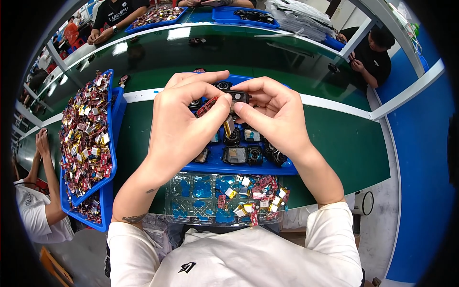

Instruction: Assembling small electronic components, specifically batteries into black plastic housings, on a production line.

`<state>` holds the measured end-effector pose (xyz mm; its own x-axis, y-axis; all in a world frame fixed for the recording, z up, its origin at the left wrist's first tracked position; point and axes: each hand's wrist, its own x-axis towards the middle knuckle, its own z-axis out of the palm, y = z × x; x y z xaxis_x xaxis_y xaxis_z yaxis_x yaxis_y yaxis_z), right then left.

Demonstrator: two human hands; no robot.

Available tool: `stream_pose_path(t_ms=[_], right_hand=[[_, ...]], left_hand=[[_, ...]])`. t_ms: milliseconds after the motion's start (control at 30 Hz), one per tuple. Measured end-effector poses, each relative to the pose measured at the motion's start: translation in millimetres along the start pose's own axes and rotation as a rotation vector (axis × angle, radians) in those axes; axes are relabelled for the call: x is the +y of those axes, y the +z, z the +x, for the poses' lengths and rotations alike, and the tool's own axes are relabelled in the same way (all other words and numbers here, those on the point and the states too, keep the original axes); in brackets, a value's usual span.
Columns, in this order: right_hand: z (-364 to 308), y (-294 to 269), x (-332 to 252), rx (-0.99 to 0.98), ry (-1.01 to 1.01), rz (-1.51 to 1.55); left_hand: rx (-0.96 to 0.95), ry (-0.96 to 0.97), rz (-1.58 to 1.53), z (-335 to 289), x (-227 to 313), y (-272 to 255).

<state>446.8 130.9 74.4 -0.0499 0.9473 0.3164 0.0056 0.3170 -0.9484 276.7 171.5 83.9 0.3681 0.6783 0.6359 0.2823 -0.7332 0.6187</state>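
Note:
Over the blue tray [215,168], my right hand [279,115] grips a small black plastic housing [240,96] between thumb and fingers. My left hand [184,115] is pinched at the housing's left end, its thumb and index finger tips together there. Beside the left fingers shows a red circuit board [207,106]; whether they hold it too is hard to see. A yellow-edged silver battery [229,126] hangs or stands just below the housing. Several black devices with round dials lie in the tray, among them an open grey-faced unit [236,155]. My hands hide part of them.
A clear compartment tray [170,213] near my body holds red boards, batteries and blue pieces. At left, stacked blue bins [114,143] are heaped with red boards and batteries. Beyond a white rail [330,102] runs a green belt [158,60]; people sit around it.

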Motion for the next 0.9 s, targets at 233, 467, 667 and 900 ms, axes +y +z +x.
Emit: stream_pose_path(t_ms=[233, 467, 667, 900], right_hand=[[-2.2, 3.5, -0.3, 0.002, -0.05, -0.041], [-1.7, 1.4, 8.1, 0.069, -0.144, -0.071], [3.0, -7.8, 4.0, 0.132, -0.135, -0.011], [4.4, -7.6, 2.2, 0.107, -0.089, 0.018]], left_hand=[[0.026, 0.006, 0.053, -1.3, -0.4, 1.7], [0.04, 0.073, 0.077, -2.1, 0.7, 4.2], [0.055, 0.037, -0.017, -2.2, 8.5, 0.6], [-0.072, -0.136, -0.031, 2.4, 15.2, -7.0]])
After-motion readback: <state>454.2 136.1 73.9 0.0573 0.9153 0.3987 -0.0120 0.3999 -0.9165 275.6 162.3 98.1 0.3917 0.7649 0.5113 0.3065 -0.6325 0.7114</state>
